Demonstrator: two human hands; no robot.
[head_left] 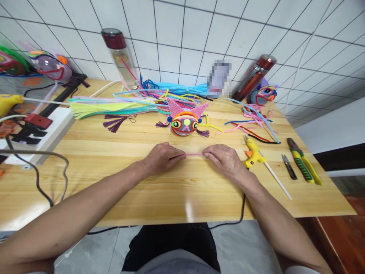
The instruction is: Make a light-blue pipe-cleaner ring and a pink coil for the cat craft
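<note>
Pinching one pink stem [194, 154]: left hand [162, 158], right hand [224, 160]. Handling advised: light, even tension, strand kept straight.

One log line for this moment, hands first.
left hand: pinching pink strip; right hand: pinching its other end; beyond hands: pink-eared figure; right side: glue gun

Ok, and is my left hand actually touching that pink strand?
Touching. The head view shows one end of the pink strand running into the pinched grip of the left hand.
</note>
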